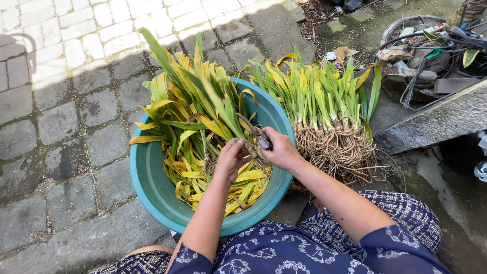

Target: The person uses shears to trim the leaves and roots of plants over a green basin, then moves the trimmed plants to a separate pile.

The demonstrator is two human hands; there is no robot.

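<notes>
A paved ground of grey stone blocks (66, 132) fills the left and centre of the frame. On it sit a teal plastic basin (152, 187) at centre, a bundle of rooted green plants (329, 122) right of it, and, at upper right, what may be a round tub of scrap (431, 45).

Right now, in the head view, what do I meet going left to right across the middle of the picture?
Paving stones → teal basin → yellow-green leaves → left hand → right hand with shears → rooted plant bundle → concrete slab.
</notes>
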